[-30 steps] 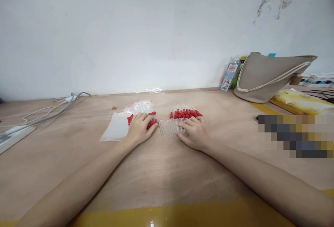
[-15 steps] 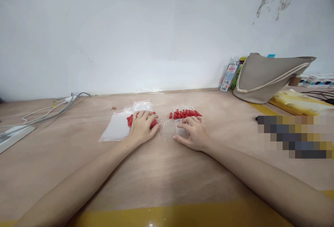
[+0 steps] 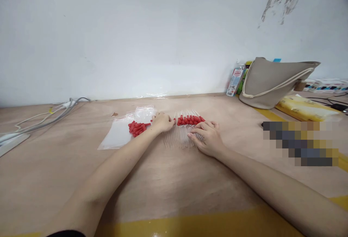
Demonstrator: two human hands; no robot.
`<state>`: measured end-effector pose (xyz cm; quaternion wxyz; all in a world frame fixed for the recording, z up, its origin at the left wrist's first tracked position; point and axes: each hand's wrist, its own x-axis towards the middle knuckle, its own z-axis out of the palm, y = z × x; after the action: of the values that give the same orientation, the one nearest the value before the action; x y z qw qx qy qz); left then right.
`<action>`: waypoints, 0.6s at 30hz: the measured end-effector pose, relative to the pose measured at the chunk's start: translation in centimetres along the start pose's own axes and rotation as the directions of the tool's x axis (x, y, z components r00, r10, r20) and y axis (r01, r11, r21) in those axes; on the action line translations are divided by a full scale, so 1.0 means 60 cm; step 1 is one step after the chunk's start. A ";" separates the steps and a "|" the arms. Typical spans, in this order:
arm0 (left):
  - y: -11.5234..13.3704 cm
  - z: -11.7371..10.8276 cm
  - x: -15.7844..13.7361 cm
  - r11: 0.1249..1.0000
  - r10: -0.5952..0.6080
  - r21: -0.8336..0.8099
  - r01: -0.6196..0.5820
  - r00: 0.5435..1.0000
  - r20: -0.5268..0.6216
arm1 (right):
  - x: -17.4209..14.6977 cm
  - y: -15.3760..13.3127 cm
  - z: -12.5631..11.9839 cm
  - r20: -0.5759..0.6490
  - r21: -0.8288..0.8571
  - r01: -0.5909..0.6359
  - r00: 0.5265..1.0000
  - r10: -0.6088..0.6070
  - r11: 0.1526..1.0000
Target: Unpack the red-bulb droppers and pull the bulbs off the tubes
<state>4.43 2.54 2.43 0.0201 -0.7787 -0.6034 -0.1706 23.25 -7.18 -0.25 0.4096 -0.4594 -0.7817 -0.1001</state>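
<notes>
My left hand [image 3: 162, 122] is above the left end of a row of thin clear tubes [image 3: 176, 137]. Its fingers are bent, and a small red cap shows right by the thumb tip; the fingertips are partly hidden behind the hand. To its left, small red caps [image 3: 137, 129] lie heaped on flat clear plastic bags [image 3: 115, 133]. My right hand [image 3: 208, 137] rests at the right end of the tubes, its fingers apart and touching them. Beyond the tubes runs a row of red caps [image 3: 190, 120], with more clear tubes extending from behind them toward the wall.
Cables [image 3: 58, 115] and a white power strip [image 3: 13, 141] lie on the left. At the right back stand a clear labelled bottle [image 3: 234, 82] and a grey bag [image 3: 269, 82], beside a yellow packet [image 3: 304, 109]. A pixelated patch covers something at right. Yellow tape [image 3: 168, 226] lines the front edge.
My left hand has moved right and away from me, off the red heap to the tubes, uncovering the heap. My right hand has shifted slightly, showing more of the tubes.
</notes>
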 end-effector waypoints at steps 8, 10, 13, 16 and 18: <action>-0.025 -0.041 -0.066 0.988 0.151 0.051 -0.144 0.970 -0.191 | 0.000 0.004 0.006 -0.046 0.006 -0.047 0.998 0.047 0.999; -0.038 -0.049 -0.101 0.959 0.273 0.147 -0.243 0.933 -0.235 | 0.000 0.004 0.006 -0.101 0.008 -0.045 0.994 0.045 0.999; -0.056 -0.052 -0.150 0.898 0.426 0.234 -0.373 0.870 -0.247 | 0.000 -0.002 0.003 -0.111 -0.007 0.036 0.993 -0.036 0.999; -0.065 -0.049 -0.181 0.858 0.510 0.215 -0.467 0.824 -0.248 | -0.001 -0.012 0.001 -0.012 -0.002 0.183 0.983 -0.183 0.983; -0.066 -0.047 -0.190 0.853 0.522 0.175 -0.492 0.813 -0.260 | -0.002 -0.019 0.001 0.034 0.014 0.242 0.970 -0.243 0.970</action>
<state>-2.44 -7.67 1.09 0.1942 -0.8744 -0.3716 -0.2442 22.36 -7.87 -0.14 0.3826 -0.3602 -0.8396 -0.1373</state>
